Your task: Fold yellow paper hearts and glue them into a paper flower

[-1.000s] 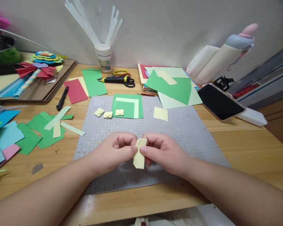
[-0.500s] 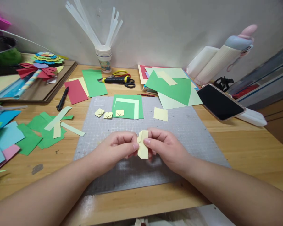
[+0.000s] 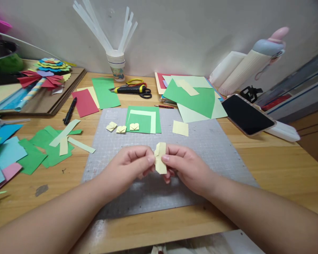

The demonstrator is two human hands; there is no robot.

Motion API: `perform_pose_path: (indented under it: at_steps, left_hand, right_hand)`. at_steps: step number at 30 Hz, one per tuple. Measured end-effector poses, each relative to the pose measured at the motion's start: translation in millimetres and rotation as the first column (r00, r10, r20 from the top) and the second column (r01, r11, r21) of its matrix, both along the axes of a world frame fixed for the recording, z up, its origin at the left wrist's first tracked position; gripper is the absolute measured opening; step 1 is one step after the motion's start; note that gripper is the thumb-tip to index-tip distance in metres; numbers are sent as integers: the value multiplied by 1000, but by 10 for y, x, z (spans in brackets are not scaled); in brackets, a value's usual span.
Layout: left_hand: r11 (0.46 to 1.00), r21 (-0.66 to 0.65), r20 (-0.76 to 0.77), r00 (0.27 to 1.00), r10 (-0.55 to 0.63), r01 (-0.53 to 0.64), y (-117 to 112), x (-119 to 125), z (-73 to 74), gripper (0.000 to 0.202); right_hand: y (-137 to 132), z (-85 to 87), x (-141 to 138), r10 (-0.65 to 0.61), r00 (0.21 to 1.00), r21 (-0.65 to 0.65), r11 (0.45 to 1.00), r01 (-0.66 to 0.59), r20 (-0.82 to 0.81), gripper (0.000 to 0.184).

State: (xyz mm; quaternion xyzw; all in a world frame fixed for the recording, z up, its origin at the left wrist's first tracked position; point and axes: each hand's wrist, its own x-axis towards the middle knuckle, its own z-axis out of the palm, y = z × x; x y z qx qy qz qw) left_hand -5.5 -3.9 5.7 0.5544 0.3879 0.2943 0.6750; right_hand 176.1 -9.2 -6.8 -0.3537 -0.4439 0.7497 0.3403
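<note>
A small folded piece of pale yellow paper (image 3: 161,163) is held upright above the grey cutting mat (image 3: 217,158). My right hand (image 3: 188,164) pinches it, thumb on its face and fingers behind. At its left edge, my left hand (image 3: 135,162) is closed, thumb and forefinger gripping the paper's side. Beyond my hands lie three small folded yellow paper hearts: one (image 3: 111,126) at the left, another (image 3: 121,129) beside it, and a third (image 3: 134,126) on a green sheet (image 3: 143,128). A flat yellow paper square (image 3: 180,128) rests on the mat to the right.
Green scraps (image 3: 33,155) and paper strips lie at left, near a black pen (image 3: 70,110). A utility knife (image 3: 129,89) and scissors (image 3: 145,94) lie behind the mat. A cup stack (image 3: 118,70) holds translucent sticks. At right are stacked papers (image 3: 193,98), a phone (image 3: 249,114) and a bottle (image 3: 259,53).
The folded yellow paper has risen slightly and its lower end has shifted in my fingers. My left thumb has moved a little up and left along its edge.
</note>
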Motion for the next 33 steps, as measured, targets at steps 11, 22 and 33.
perform_pose_path:
  at_steps: [11, 22, 33]
  left_hand:
    - [945, 298, -78, 983, 168, -138, 38, 2, -10, 11]
    - [989, 57, -128, 981, 143, -137, 46, 41, -55, 18]
    - [982, 142, -161, 975, 150, -128, 21, 51, -43, 14]
  right_hand:
    - [57, -17, 7, 156, 962, -361, 904, -230, -225, 26]
    - [-9, -29, 2, -247, 945, 374, 914, 154, 213, 17]
    - [10, 6, -31, -221, 946, 303, 942, 144, 237, 12]
